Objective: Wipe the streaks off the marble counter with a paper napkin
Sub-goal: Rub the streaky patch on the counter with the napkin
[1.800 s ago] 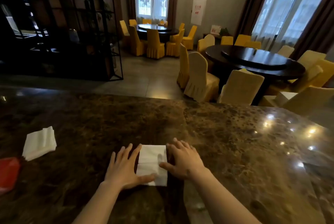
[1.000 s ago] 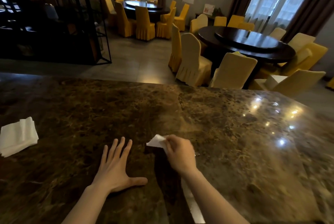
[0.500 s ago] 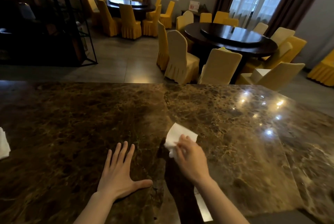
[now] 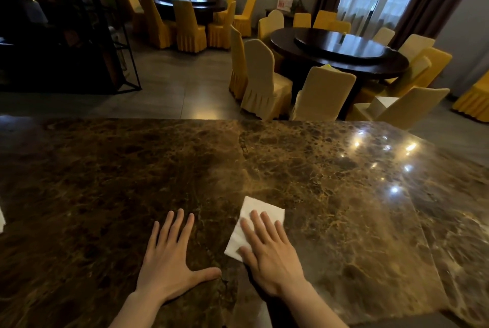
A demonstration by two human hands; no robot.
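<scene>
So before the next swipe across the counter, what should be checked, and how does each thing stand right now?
1. Napkin flat on the counter: ok.
2. Right hand spread flat on the napkin: ok.
3. Left hand flat on bare marble, off the napkin: ok.
4. Path ahead and to the right free of objects: ok.
5. Streaks left to wipe: cannot tell, glare and marble pattern hide them.

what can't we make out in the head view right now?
- Streaks on the marble counter: lost in veining and lamp glare.
- Paper napkin: its near part is hidden under the flat right hand.
- White object at the left edge: cut off by the frame.
- Left hand: lies flat, so the counter beneath is unseen.
</scene>
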